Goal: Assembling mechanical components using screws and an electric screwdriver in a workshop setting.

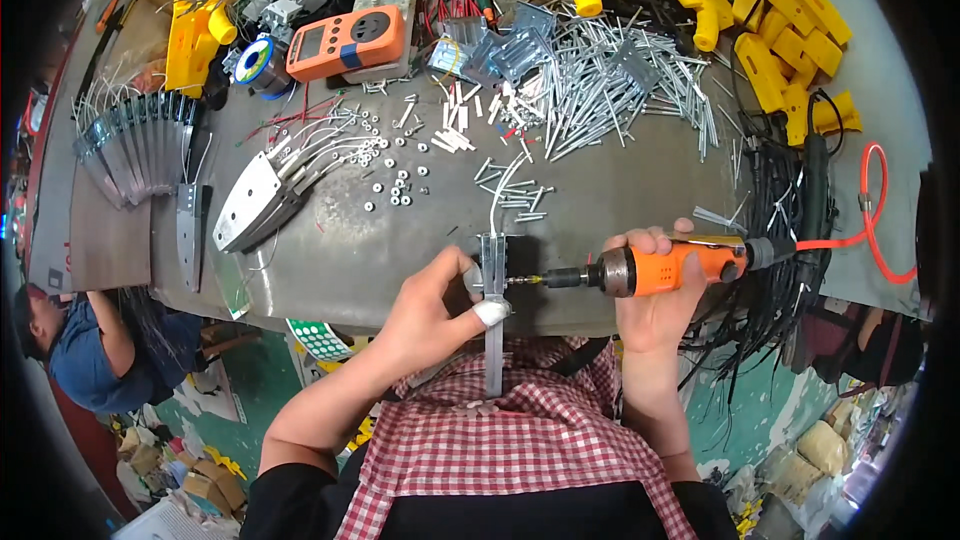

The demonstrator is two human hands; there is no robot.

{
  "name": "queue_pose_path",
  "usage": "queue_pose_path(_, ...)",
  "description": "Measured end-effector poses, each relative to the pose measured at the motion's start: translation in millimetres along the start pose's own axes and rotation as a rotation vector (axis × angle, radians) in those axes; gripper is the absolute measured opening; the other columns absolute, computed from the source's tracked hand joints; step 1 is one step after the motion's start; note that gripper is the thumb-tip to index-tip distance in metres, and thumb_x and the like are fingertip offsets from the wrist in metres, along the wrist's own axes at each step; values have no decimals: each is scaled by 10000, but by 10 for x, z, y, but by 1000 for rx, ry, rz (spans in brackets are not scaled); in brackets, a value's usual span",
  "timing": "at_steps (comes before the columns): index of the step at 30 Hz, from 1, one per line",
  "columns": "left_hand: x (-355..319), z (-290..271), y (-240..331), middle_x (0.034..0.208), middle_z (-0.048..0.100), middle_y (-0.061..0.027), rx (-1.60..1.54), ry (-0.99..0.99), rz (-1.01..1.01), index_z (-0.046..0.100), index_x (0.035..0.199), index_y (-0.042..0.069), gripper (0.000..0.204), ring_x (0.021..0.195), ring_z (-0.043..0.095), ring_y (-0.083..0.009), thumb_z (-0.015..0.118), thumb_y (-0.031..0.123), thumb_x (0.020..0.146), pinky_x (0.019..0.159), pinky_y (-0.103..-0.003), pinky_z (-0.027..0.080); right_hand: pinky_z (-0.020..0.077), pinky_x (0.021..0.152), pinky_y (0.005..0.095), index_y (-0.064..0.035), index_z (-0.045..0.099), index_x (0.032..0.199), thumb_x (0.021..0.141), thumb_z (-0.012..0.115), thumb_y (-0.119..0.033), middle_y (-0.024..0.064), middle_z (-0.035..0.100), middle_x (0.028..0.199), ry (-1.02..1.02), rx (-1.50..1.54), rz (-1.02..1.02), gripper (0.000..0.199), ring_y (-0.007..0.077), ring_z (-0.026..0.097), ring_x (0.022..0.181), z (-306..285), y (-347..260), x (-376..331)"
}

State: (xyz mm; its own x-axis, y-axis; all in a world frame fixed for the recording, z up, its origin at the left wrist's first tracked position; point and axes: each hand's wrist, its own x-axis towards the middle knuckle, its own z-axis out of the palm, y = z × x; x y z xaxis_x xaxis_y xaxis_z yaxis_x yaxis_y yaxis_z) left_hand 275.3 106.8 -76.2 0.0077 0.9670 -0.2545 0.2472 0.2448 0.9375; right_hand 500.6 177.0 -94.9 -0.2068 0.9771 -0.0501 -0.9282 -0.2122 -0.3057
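My left hand (435, 305) is closed around a narrow metal blade-shaped part (494, 365), gripping it at its upper, bracket-like end. White tape wraps two of its fingertips. From the top of this part a pair of white wires (505, 185) runs away from me, while the blade end hangs over the table's near edge. An orange air screwdriver (660, 270) lies level in my right hand (660, 305), fingers wrapped around its body. Its bit points left and meets the side of the bracket, where the exact contact is too small to make out.
Beyond my hands lie loose screws (520, 202), white ceramic beads (400, 185), a heap of long bolts (600, 80) and an orange meter (345, 43). White-wired blades (262, 202) sit left. Black cables (775, 210) and a red air hose (870, 210) are right. Another person (110, 350) sits left.
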Motion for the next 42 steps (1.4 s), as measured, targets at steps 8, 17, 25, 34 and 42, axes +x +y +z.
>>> queue_pose_path(8,1,44,-46,676,527,-32,-28,13,23,473,845,42,334,624,465,-97,735,225,746,577,-274,417,346,961,439,-150,468,1118,830,631,-237,28,568,889,5,-7,2,342,186,512,917,18,-22,-40)
queue_pose_path(17,11,-7,5,691,549,-42,9,-15,-36,475,849,41,342,631,488,-105,741,225,737,584,-282,427,350,961,436,-156,469,1113,825,637,-244,21,576,902,51,-69,-42,345,179,516,919,45,-9,-35)
queue_pose_path(25,6,-33,53,706,551,-86,76,-12,-3,453,878,35,362,641,520,-162,722,246,758,608,-323,444,346,966,451,-162,466,1125,813,655,-265,14,576,914,17,-81,-26,379,177,515,938,26,49,-44)
queue_pose_path(34,-39,-139,226,875,548,-191,194,-127,-23,441,954,24,323,809,562,-334,621,271,849,720,-396,442,306,1007,470,-132,450,1162,806,670,-259,32,522,944,-21,-24,30,437,171,500,983,-127,128,-106)
queue_pose_path(42,514,-504,-29,906,588,-106,793,291,514,562,914,33,209,841,569,-300,591,-15,714,756,-388,453,298,1010,467,-129,452,1155,816,658,-248,34,521,935,9,36,5,414,179,500,980,-125,152,-115)
